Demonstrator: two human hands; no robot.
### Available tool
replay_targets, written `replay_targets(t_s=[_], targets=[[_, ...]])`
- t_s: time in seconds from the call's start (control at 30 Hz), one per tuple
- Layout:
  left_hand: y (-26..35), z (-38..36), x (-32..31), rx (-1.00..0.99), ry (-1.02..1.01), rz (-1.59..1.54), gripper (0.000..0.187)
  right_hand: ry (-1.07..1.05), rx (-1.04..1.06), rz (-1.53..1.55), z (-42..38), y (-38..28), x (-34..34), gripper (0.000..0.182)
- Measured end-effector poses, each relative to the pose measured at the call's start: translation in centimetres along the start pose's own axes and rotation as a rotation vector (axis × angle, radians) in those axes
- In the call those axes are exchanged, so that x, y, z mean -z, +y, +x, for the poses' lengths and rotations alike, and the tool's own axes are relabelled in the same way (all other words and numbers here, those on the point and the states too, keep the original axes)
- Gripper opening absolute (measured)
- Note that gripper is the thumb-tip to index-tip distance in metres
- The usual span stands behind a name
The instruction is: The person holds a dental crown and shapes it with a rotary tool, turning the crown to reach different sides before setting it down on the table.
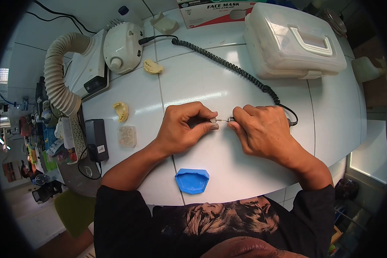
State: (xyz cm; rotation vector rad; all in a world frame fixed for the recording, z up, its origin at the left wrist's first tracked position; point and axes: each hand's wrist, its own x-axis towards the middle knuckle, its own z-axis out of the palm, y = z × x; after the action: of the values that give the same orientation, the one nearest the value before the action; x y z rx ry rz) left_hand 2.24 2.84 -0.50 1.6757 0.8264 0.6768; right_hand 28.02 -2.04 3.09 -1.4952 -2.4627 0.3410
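My right hand is wrapped round a rotary handpiece, its thin metal bit pointing left. Between thumb and fingertips, my left hand pinches a small whitish piece right at the end of the bit. What exactly the piece is I cannot tell. A coiled black cord runs from behind the right hand up to a white control unit with a knob. Below the hands lies a blue mould-like tray. Two yellowish dental casts and a small clear box sit to the left.
A white ribbed hose arches over the back left. Beside the left edge lies a black power adapter with its cable. At the back right stands a translucent handled case, next to a face mask box. The tabletop is white tile.
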Motion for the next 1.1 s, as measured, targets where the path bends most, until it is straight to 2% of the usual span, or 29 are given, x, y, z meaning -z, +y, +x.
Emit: replay_targets(t_s=[0.83,1.1], targets=[[-0.22,0.03,-0.21,0.0,0.038,-0.023,0.02,-0.018,-0.011,0.004,0.07,0.0,0.13,0.03],[0.12,0.04,0.09,0.01,-0.007,0.018,0.019,-0.004,-0.004,0.006,0.14,0.02,0.01,0.03]])
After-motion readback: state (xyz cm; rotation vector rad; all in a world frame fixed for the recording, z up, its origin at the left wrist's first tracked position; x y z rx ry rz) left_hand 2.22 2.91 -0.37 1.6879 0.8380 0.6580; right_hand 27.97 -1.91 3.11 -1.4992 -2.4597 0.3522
